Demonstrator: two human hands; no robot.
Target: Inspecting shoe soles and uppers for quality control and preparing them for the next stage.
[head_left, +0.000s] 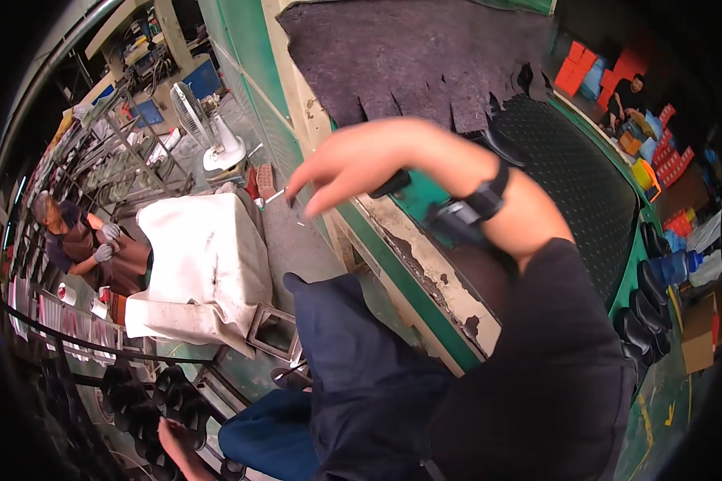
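Note:
My right hand (345,164) is raised across the middle of the view, slightly blurred, with thumb and fingers apart. A black band and device (469,204) circle its wrist. A thin white stick (275,196) shows beside the fingertips; whether it is between them or behind them I cannot tell. Below the wrist runs a green-edged bench (425,200) with a worn cream side. At the lower left, my left hand (172,437) is beside several black shoes (128,393) on a rack. Its fingers are mostly hidden, so their grip does not show.
A white cloth (196,240) covers a block-shaped thing left of my knees. Beyond it stand a fan (208,132) and a person in gloves (88,232). A ragged dark sheet (417,56) hangs over the bench's far end. Black shoes (646,313) line its right edge.

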